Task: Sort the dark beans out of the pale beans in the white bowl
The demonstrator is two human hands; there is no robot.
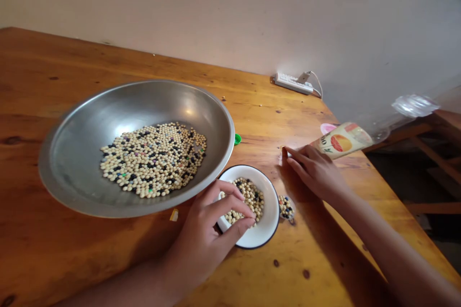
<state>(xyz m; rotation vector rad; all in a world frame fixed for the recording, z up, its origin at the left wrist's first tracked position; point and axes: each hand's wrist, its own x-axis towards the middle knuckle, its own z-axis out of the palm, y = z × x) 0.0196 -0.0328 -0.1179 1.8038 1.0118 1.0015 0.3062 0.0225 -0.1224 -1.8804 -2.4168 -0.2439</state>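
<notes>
Mostly, the beans sit in a wide, shallow stainless-steel basin [72, 163], where a broad heap of small cream-coloured round beans mixed with black and a few coloured ones [153, 160] covers the middle of the floor. A far smaller mound of cream and black beans [250, 199] lies in a round white enamel bowl with a dark rim [269, 216], just beside the basin, and less again fills a tiny clear cup [286, 207] next to that bowl, with dark beans showing among the pale. The left hand [203, 235] is curled over the bowl, its fingers [234, 206] bunched narrowly at the mound; whether they pinch any beans cannot be told. The right hand [313, 172] lies lower on the table, fingers extended close together and holding nothing visible, near a clear plastic bottle with a fruit-printed label [342, 140]. A green bottle cap [237, 139] sits against the basin's far side on the honey-coloured wooden table [54, 259], and a white power strip [293, 83] lies by the wall.
</notes>
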